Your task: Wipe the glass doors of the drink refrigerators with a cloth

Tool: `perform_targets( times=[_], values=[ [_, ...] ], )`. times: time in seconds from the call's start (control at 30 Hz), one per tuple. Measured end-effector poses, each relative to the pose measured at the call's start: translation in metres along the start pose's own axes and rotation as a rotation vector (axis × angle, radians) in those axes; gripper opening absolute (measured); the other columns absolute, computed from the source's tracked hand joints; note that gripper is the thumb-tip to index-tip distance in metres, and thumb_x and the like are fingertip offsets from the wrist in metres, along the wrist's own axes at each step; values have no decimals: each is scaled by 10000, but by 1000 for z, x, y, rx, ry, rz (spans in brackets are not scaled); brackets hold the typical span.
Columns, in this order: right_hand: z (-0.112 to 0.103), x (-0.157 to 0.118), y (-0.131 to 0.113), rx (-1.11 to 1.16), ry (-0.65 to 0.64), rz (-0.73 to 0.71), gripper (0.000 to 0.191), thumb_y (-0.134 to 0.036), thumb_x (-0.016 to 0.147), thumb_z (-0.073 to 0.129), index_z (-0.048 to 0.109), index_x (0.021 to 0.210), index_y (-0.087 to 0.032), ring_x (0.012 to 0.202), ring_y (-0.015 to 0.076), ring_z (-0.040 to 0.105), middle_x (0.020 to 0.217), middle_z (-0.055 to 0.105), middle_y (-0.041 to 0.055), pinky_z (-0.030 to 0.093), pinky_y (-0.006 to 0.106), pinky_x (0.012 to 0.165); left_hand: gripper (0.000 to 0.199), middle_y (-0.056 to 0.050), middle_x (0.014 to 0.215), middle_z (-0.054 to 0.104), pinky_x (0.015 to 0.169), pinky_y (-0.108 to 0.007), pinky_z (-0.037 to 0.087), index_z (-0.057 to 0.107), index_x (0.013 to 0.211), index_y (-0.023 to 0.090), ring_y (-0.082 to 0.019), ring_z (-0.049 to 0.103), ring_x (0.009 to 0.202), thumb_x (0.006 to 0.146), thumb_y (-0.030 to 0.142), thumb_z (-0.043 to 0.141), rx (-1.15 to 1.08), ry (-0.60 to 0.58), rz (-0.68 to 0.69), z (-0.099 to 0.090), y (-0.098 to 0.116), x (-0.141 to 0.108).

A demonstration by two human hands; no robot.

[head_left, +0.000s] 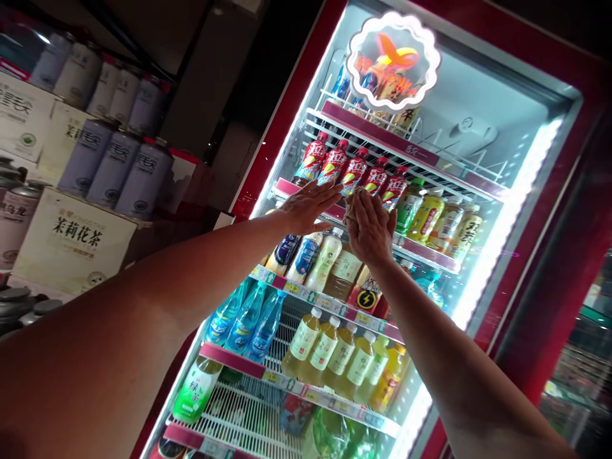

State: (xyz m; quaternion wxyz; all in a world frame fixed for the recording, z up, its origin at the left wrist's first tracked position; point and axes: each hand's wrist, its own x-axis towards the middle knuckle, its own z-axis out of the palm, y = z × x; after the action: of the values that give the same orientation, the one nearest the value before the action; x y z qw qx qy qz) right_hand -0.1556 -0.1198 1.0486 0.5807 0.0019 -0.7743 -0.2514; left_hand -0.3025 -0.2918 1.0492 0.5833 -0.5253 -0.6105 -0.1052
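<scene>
A red-edged fridge (pixel 292 95) is fronted by a glass door (pixel 459 118); below free space, the left hand (pixel 310 207) is held flat, just beside the right hand (pixel 370 233), by which a crumpled cloth (pixel 350 207) is clasped well inside the edges.

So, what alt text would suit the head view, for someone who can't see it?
A person's right hand holds a cloth up before a lit drinks fridge, and the left hand is spread open beside it. Bottles stand in rows on the fridge's shelves; tins and boxes are stacked at the picture's left.
</scene>
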Motion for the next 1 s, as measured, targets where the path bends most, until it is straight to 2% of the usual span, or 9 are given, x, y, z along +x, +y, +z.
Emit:
perform_targets(
  times=[0.17,0.3,0.37,0.53,0.6,0.67,0.8,0.9,1.0],
  values=[
    [5,18,-17,-20,5,137,608,-382,1027,325,352,1610,-213,1572,331,218,1692,305,81,124,662,1252,749,-19,1716,218,1273,-613,-18,248,1629,302,-290,144,1597,969,581,466,11,-59,-33,-13,-10,-10],
    [12,28,-41,-52,-38,108,610,-395,1040,297,305,1628,-231,1588,319,170,1713,250,69,116,645,1259,738,12,1719,200,1242,-680,-47,259,1623,360,-335,51,1604,963,623,461,27,-90,-40,-25,-19,-17],
    [13,28,-45,-26,-20,62,592,-404,1049,281,326,1619,-252,1583,308,194,1700,287,54,97,652,1258,788,2,1724,176,1253,-659,-34,238,1635,313,-334,27,1606,954,643,461,29,-125,-42,-32,-26,-20],
    [20,36,-44,32,68,49,592,-433,1044,303,385,1593,-227,1557,313,265,1670,355,77,86,649,1259,899,-67,1723,108,1300,-488,27,192,1636,124,-265,90,1606,946,636,458,-2,-193,-39,-48,-43,-30],
    [24,43,-49,43,99,78,606,-436,1041,299,375,1598,-210,1560,322,254,1676,340,96,106,645,1256,924,-74,1720,101,1298,-500,18,187,1635,118,-272,98,1604,934,646,474,-16,-194,-56,-52,-47,-34],
    [26,48,-58,49,104,74,605,-434,1042,299,367,1602,-216,1568,321,235,1679,332,92,115,648,1251,938,-52,1720,104,1278,-583,-28,170,1642,161,-304,67,1605,919,668,489,-24,-185,-96,-54,-50,-38],
    [23,45,-71,39,47,-72,564,-430,1047,332,387,1588,-279,1566,280,255,1664,369,45,88,634,1258,976,-7,1725,98,1214,-707,-95,150,1646,234,-350,-22,1601,884,725,512,-20,-191,-169,-58,-64,-46],
    [22,45,-75,38,43,-109,554,-430,1051,336,400,1582,-283,1556,265,283,1651,395,41,89,608,1266,1061,-48,1735,55,1266,-595,-41,104,1650,177,-315,-8,1605,862,738,540,-12,-236,-195,-65,-79,-55],
    [26,55,-84,48,74,-11,561,-424,1054,319,398,1585,-262,1558,284,276,1657,380,58,76,621,1264,1094,-95,1736,10,1284,-515,-10,78,1648,121,-292,-11,1608,866,716,559,17,-262,-226,-70,-90,-64]
  ],
)
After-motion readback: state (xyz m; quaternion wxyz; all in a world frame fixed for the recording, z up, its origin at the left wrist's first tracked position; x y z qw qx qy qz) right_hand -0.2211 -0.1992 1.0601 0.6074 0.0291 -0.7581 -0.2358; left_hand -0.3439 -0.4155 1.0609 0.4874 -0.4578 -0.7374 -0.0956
